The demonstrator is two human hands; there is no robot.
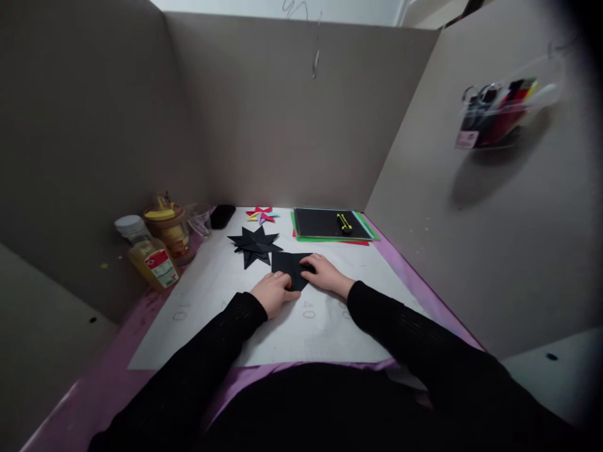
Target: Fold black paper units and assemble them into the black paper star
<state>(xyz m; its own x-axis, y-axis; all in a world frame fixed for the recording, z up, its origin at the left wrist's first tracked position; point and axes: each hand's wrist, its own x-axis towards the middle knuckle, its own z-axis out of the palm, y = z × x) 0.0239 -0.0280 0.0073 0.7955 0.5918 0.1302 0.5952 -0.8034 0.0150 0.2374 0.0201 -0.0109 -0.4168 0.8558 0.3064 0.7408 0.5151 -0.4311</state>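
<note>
A sheet of black paper (288, 263) with a crease lies on the white work sheet, between my two hands. At its lower left edge is my left hand (274, 293), fingers curled over the paper and thumb stretched along the bottom edge. My right hand (324, 274) pinches the paper's right side, fingertips on top. Parts of its edges are hidden under my fingers. Just beyond my left hand sits a black folded paper star (254, 245) with several points.
A stack of coloured paper (315, 223) carries a black and yellow utility knife (344, 223). Toward the back left are a small multicoloured paper star (262, 215), a black phone (223, 216), a clear cup (199, 220), a brown drink cup (168, 229) and a glue bottle (149, 254). Grey partitions surround the table.
</note>
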